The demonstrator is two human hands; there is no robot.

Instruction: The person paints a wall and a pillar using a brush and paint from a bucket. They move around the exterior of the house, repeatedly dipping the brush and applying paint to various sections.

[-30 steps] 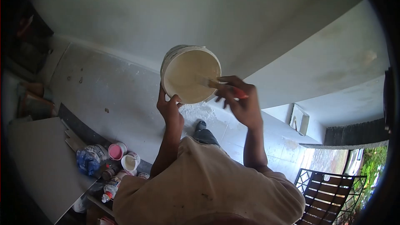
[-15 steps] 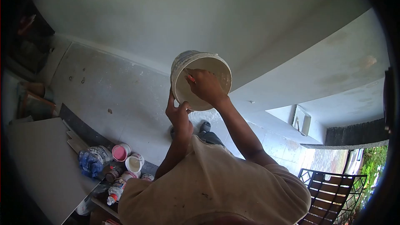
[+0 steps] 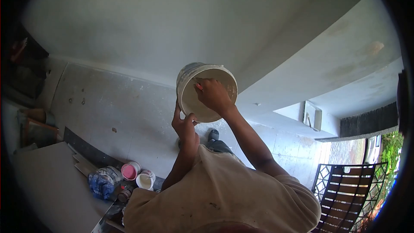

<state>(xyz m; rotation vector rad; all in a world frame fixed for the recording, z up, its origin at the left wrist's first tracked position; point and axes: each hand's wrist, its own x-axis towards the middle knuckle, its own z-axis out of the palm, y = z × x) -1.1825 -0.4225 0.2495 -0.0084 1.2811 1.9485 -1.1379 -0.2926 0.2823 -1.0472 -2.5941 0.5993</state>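
A paint-smeared white bucket (image 3: 188,77) with cream paint inside is held up in front of me, tilted toward the camera. My left hand (image 3: 184,123) grips its lower rim from below. My right hand (image 3: 212,94) reaches down into the bucket, shut on a brush with a red handle (image 3: 199,87); the bristles are hidden behind the hand. The bucket sits close to a pale painted wall (image 3: 172,21).
Far below lie a grey tiled floor (image 3: 116,103), my dark shoe (image 3: 213,134), a pink-lidded tub (image 3: 129,171), a small open white tub (image 3: 145,181), a wrapped pack of water bottles (image 3: 102,182) and a grey board (image 3: 47,190). A dark metal gate (image 3: 349,190) stands at lower right.
A second ago my right hand held the brush over the bucket's right rim; it has since plunged into the bucket. The view has tilted slightly upward.
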